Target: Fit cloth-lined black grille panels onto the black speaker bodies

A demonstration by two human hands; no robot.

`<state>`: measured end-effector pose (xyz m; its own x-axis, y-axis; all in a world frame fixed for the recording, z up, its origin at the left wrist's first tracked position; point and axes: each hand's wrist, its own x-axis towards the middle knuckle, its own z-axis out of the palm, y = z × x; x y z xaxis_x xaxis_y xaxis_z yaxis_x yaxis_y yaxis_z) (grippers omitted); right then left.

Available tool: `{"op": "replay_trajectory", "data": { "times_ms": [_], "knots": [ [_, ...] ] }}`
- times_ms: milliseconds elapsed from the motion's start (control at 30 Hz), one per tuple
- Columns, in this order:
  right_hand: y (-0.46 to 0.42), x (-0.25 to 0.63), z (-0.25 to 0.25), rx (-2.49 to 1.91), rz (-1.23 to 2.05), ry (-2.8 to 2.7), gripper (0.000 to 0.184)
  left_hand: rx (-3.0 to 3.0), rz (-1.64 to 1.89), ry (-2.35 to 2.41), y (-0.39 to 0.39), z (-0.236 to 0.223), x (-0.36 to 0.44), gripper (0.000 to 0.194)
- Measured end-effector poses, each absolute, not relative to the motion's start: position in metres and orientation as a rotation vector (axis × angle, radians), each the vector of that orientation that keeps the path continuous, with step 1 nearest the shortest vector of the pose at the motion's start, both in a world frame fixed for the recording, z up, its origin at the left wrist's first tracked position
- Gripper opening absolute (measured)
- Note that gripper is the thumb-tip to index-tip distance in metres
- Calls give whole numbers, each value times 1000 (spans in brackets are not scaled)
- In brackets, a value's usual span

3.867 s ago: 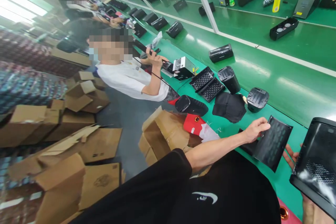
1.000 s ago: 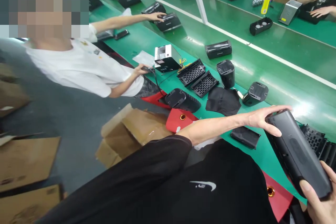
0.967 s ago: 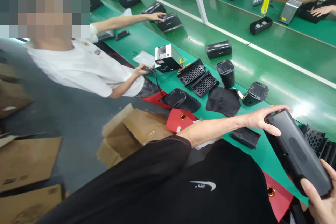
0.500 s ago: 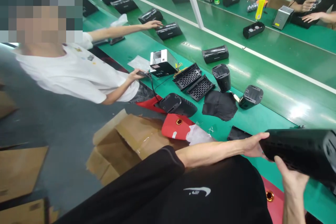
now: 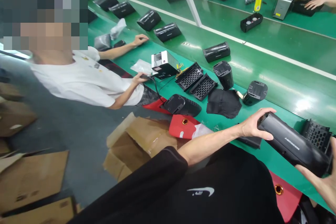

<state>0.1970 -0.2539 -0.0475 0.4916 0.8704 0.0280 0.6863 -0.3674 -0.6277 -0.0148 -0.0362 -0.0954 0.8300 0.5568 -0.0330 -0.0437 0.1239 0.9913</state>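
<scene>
Two bare hands hold one long black speaker body [image 5: 292,145], a smooth plastic cylinder with small raised lettering on its side. The left hand [image 5: 253,126] wraps its upper end, and the right hand [image 5: 316,178] supports the lower end from under it; both are closed on the body and not apart from it. The body is above the green bench [image 5: 265,157], near its front edge, but I cannot tell if it touches the surface.

Just beside its far end lies a black perforated grille [image 5: 316,134], and under the left wrist is one flat black panel [image 5: 250,141]. Further along the bench are two more grilles [image 5: 196,81] side by side, with square holes and hard ribbed edges. There are also two open black housings, one upright [image 5: 223,74] and one tilted [image 5: 254,92], and a soft black cloth sheet [image 5: 224,102].

One more speaker body [image 5: 181,105] lies on its side next to a red pouch [image 5: 183,126]. A strip of open green surface stays between the cloth sheet and the held body.
</scene>
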Motion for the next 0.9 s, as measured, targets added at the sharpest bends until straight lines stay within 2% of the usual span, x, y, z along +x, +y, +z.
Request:
{"op": "replay_trajectory", "data": {
  "times_ms": [100, 400, 600, 700, 800, 900],
  "knots": [
    [-272, 192, -56, -2039, 589, -992, 128, 1330, 439, 499, -36, -96, -27, 102],
    [-274, 168, -71, -2039, 581, -688, 92, 1280, 396, 568, -40, -103, -27, 93],
    [-282, 169, -96, -1913, 970, -325, 84, 1217, 138, 644, -39, -120, -30, 89],
    [-280, 165, -110, -1829, 1040, -143, 77, 1210, 107, 678, -42, -135, -28, 87],
    [-278, 167, -129, -1800, 1074, 32, 77, 1174, 73, 853, -48, -153, -20, 81],
    [-281, 174, -148, -1757, 1327, 282, 80, 1086, -132, 998, -50, -165, -12, 76]
  ]
}}
